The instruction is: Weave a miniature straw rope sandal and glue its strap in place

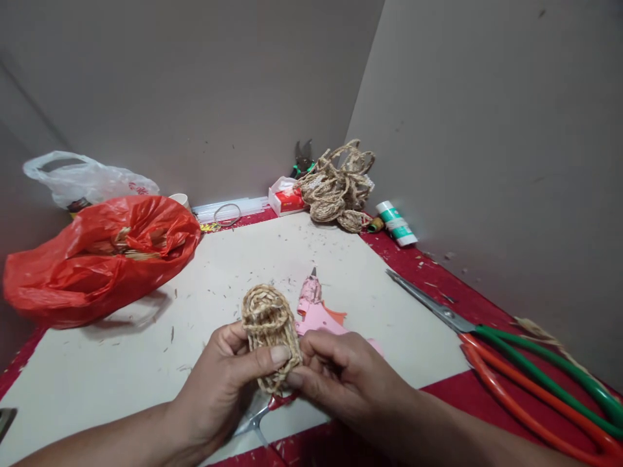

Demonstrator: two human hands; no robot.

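A small woven straw piece (267, 321), oval and coiled like a tiny basket or shoe, is held up over the white board (146, 337). My left hand (228, 383) grips it from the left, thumb pressed across its lower part. My right hand (341, 376) pinches its lower right edge with closed fingers. A pink glue gun (314, 308) lies on the board just behind the hands, its nozzle pointing away. Part of small scissors (253, 418) with a red handle shows beneath my hands.
A red plastic bag (97, 256) with straw lies at the left, a clear bag (82, 178) behind it. Large scissors (487, 337) with green and orange handles lie at right. A heap of braided straw (338, 188), a red box (287, 198) and a glue stick (396, 224) sit by the walls.
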